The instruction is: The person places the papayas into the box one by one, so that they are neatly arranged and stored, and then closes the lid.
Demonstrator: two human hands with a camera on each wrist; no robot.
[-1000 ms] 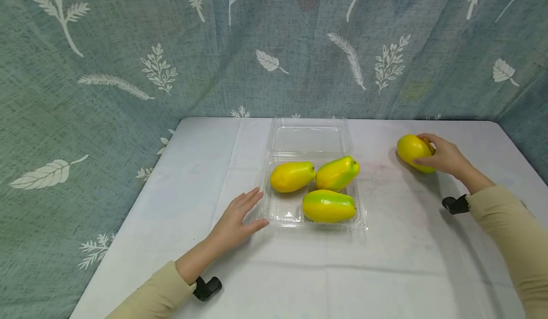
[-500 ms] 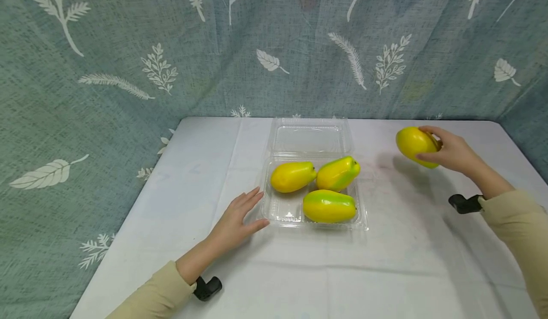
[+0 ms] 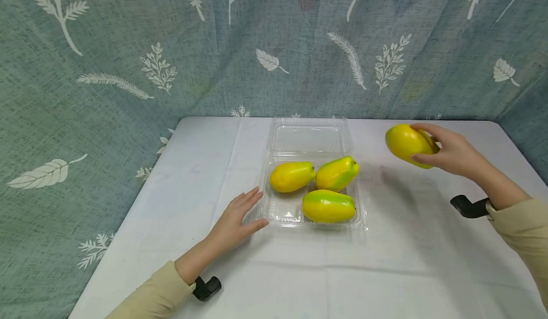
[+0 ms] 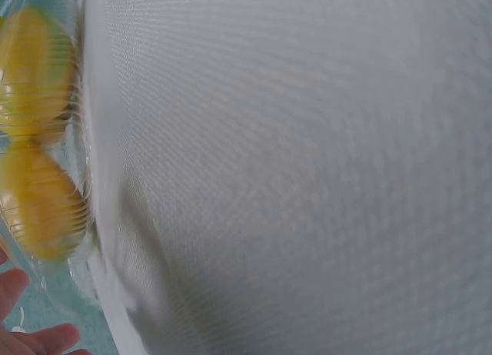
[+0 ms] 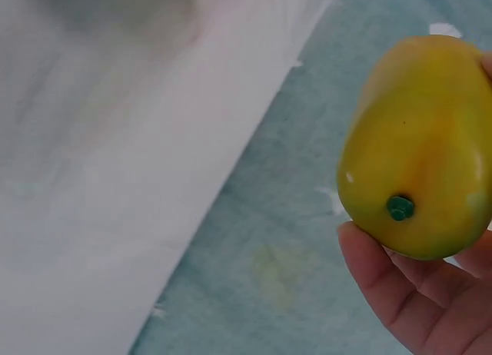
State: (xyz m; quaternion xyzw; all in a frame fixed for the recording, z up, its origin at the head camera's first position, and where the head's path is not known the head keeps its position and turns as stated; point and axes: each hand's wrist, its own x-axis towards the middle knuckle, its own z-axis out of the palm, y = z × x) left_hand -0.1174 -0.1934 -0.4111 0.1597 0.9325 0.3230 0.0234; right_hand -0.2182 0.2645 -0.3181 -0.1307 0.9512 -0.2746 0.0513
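Creased tablecloth (image 3: 334, 281) below glossy ovoid fruit (image 3: 406, 143)

Yellow-green fruits (image 3: 328, 206), leaf-patterned curtain (image 3: 299, 48)

Right hand (image 3: 448, 150) to tray (image 3: 284, 209): bare white cloth (image 3: 374, 257) between, passable sideways.
Inside tray: three yellow-green papayas (image 3: 328, 206) obstruct both back parts and the right front; room lies at left front.
Left side: left hand (image 3: 231, 221) just beside the rim, in the way (its thumb by the front corner).
Behind tray: open lid (image 3: 310, 138), then patterned curtain (image 3: 299, 33) as a wall.
Front: bare cloth, passable.
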